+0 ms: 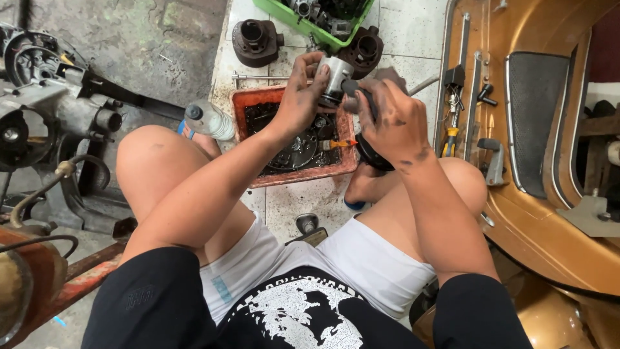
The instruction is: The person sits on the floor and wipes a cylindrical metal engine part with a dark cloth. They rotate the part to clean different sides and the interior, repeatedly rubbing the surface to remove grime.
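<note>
My left hand (298, 97) grips a silver metal piston (336, 76), held above an orange tray (303, 174). My right hand (391, 119), smeared with black grease, holds a dark tool handle (357, 90) pressed against the piston's side. The tray holds dark oily engine parts and a small orange-handled screwdriver (340, 143). I am sitting with both knees spread around the tray.
A clear plastic bottle (210, 119) lies left of the tray. Two dark engine cylinders (257, 42) (367, 46) and a green crate (303, 22) of parts sit beyond it. An engine block (51, 110) stands at left, a brown scooter body (536, 142) at right.
</note>
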